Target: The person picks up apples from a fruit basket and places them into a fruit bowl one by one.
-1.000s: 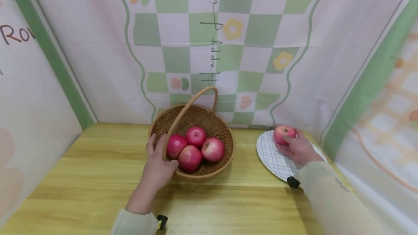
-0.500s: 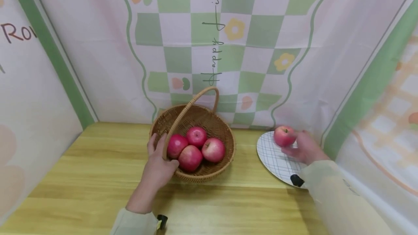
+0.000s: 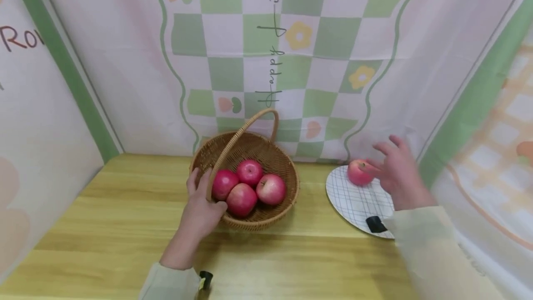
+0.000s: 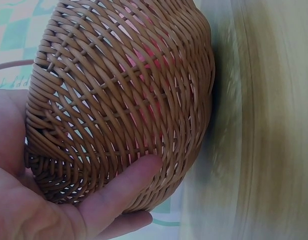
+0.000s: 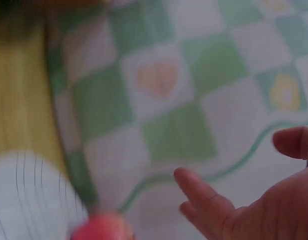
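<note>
The left hand (image 3: 201, 212) grips the rim of a round brown wicker basket (image 3: 278, 157) beside the foot of its arched tan handle (image 3: 238, 140), one digit lying along the outer weave. Four round red apples (image 3: 241, 199) sit together inside the basket. Well to the right, the right hand (image 3: 400, 177) holds nothing, its fingers spread wide just beside a single pinkish-red apple (image 3: 358, 173). That apple rests near the far edge of a round white plate with thin dark grid lines (image 3: 354, 205), on the yellow wood-grain table (image 3: 300, 260)
</note>
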Available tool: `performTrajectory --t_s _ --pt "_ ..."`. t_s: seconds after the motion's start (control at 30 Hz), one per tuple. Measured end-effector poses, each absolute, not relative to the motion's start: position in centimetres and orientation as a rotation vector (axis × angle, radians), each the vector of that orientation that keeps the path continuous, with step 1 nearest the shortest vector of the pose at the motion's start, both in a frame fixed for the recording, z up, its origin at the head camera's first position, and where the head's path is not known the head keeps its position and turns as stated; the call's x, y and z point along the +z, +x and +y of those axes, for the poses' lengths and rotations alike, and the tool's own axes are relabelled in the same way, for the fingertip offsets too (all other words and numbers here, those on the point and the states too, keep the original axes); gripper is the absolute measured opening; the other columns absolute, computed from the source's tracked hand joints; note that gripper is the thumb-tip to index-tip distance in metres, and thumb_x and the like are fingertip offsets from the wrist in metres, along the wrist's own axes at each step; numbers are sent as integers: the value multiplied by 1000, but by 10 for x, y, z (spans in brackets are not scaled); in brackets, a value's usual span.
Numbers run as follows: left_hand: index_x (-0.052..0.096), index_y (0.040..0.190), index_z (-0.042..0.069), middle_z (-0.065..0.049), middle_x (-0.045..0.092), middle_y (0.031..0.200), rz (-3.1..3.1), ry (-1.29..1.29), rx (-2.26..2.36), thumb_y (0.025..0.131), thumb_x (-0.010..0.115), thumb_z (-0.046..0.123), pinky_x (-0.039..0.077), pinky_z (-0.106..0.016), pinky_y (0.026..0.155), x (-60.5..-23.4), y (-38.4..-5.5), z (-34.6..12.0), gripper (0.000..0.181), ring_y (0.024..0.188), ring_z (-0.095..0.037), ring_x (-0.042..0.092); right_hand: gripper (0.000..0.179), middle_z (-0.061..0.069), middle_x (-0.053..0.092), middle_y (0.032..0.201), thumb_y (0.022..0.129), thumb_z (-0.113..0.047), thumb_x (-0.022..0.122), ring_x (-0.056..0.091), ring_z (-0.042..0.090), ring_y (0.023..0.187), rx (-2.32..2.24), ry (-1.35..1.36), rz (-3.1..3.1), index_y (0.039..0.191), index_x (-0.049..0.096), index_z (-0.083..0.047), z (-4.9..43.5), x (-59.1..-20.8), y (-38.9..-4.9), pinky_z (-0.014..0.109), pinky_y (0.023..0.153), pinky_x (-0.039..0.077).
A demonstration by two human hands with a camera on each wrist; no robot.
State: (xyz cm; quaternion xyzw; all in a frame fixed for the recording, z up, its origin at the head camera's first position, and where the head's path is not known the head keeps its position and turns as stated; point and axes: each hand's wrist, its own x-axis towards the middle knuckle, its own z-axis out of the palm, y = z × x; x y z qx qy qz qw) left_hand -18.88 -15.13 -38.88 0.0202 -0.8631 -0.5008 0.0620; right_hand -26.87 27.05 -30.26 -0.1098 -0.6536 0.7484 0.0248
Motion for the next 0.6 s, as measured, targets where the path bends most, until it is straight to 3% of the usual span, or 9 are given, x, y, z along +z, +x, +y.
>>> performTrajectory --t_s 0.17,0.4,0.6 --pt "20 160 15 -3 -7 164 -2609 65 -1506 81 65 5 44 -32 56 -388 -188 -151 92 62 -22 55 71 3 -2 158 100 -19 58 30 36 131 2631 -52 -1720 154 17 -40 218 -282 -246 49 98 45" --pt "20 160 14 -6 -6 164 -2611 45 -1480 82 66 7 45 -32 56 -388 -189 -150 91 77 -27 60 69 8 5 160 102 -19 55 21 43 140 2522 353 -1821 158 18 -32 154 -292 -239 59 100 39" --pt "20 160 14 -7 -6 164 -2613 44 -1474 82 66 7 46 -32 56 -388 -188 -151 91 81 -29 61 77 5 14 162 96 -19 66 36 40 135 2339 495 -2103 159 23 -26 113 -319 -245 58 96 43"
